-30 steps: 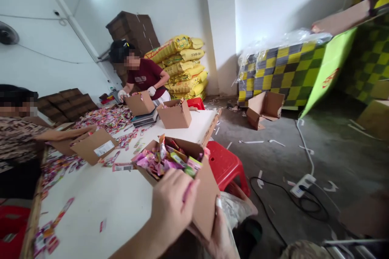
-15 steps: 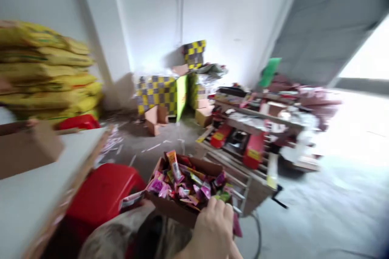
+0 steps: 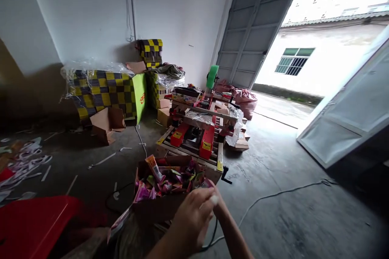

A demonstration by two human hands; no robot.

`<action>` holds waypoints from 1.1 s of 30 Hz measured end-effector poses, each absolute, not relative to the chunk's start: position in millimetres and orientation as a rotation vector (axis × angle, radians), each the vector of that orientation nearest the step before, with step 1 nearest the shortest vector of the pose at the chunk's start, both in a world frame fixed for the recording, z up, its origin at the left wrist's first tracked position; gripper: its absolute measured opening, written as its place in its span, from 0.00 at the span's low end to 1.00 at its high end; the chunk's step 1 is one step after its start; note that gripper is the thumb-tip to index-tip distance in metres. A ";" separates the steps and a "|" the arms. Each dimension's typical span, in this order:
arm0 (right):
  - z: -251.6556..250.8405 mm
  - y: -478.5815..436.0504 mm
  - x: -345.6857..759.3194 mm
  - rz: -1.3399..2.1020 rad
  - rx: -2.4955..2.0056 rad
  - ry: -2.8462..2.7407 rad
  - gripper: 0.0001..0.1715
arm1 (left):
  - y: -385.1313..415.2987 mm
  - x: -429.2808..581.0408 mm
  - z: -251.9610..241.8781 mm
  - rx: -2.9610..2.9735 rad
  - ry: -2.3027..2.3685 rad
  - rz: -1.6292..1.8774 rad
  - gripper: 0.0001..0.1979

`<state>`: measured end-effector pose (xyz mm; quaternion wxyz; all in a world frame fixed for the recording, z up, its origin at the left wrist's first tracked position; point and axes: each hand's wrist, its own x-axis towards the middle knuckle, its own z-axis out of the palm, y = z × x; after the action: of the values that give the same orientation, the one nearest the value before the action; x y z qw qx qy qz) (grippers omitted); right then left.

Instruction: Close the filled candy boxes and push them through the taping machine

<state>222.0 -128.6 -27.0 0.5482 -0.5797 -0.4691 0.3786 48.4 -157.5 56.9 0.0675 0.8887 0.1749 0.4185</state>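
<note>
An open cardboard box (image 3: pixel 154 209) full of small, brightly coloured wrapped packets (image 3: pixel 170 180) is low in the middle of the head view. One orange and pink packet (image 3: pixel 154 168) stands up above the rest. My left hand (image 3: pixel 191 212) is at the box's near right corner, its fingers curled. Right beside it, partly behind, is my right hand (image 3: pixel 217 200), the two hands almost touching. A small whitish spot shows between them, too unclear to name. The fingers of my right hand are mostly hidden by my left.
Beyond the box stands a red carton-sealing machine (image 3: pixel 194 137) with rollers and a crank (image 3: pixel 225 175). A red plastic stool (image 3: pixel 36 222) is at lower left. Chequered yellow-black stacks (image 3: pixel 105 95) line the wall. A cable (image 3: pixel 273 194) crosses the floor towards the open door (image 3: pixel 252 24).
My view has swung to the right; the yellow sacks and white table have left it, and the doorway has come in. My right hand and forearm now show beside my left hand.
</note>
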 end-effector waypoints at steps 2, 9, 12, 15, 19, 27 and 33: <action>-14.3 -133.2 231.4 0.964 -1.311 -1.056 0.32 | -169.2 7.0 52.6 2.739 0.746 1.582 0.21; 44.3 -152.8 218.0 0.506 -1.419 -1.525 0.17 | -164.5 -131.6 19.6 2.468 1.770 1.065 0.16; 55.5 -152.1 215.9 0.320 -1.558 -1.611 0.15 | -159.8 -140.7 35.4 2.357 1.595 0.997 0.10; 68.4 -147.8 216.0 0.346 -1.596 -1.683 0.16 | -147.3 -127.7 77.8 2.305 1.532 1.113 0.12; 96.1 -135.1 202.9 0.420 -1.511 -1.849 0.15 | -112.8 -92.1 120.6 2.359 1.271 1.106 0.09; 97.7 -85.1 182.8 0.825 -1.218 -1.524 0.10 | -58.9 -45.7 87.3 2.643 0.987 0.535 0.13; 85.0 -93.4 199.1 0.761 -1.440 -1.681 0.11 | -83.7 -105.4 94.3 2.450 1.218 0.642 0.14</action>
<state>199.1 -93.4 85.0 0.3897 -0.5667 -0.6615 0.2992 -105.4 -83.7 94.3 0.1646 0.8598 0.4276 0.2253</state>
